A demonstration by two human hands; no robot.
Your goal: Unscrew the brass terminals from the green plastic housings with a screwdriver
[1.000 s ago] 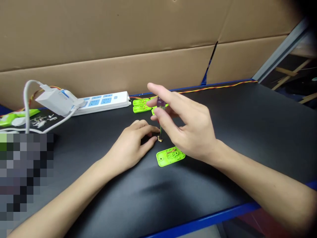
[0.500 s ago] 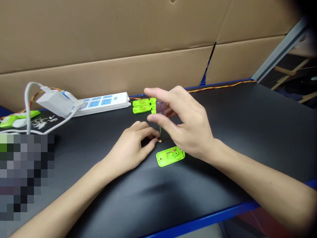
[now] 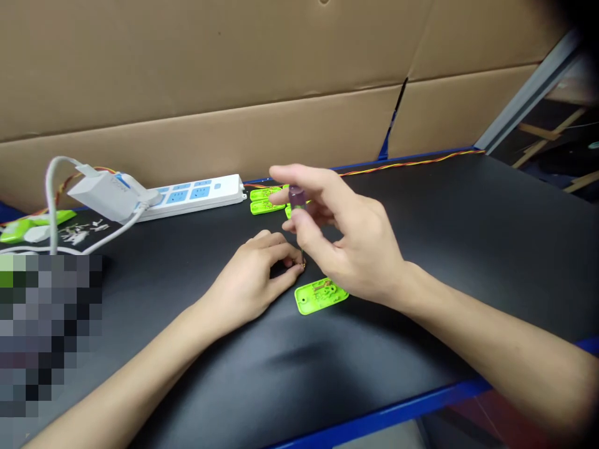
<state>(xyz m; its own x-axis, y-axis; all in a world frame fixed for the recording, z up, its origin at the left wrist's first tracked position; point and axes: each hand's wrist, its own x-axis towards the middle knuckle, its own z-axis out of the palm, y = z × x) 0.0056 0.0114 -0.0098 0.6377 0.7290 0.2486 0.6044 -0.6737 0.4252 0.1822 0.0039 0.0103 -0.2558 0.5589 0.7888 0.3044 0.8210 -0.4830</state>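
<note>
While my left hand (image 3: 255,274) pinches a small brass piece (image 3: 304,265) on the table (image 3: 468,249), my right hand (image 3: 365,243) clasps a nearly upright screwdriver (image 3: 297,197) between thumb and fingers; nearer me, a green shell (image 3: 309,305) contains coppery parts (image 3: 322,285), as do the shells farther back (image 3: 257,210)

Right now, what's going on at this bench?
The right hand holds a purple-handled screwdriver, its tip down at a small brass-coloured part on the black tabletop. The left hand is at that part too; whether it pinches it is unclear. A green shell lies closer to the person; more green pieces sit beside the power strip.
</note>
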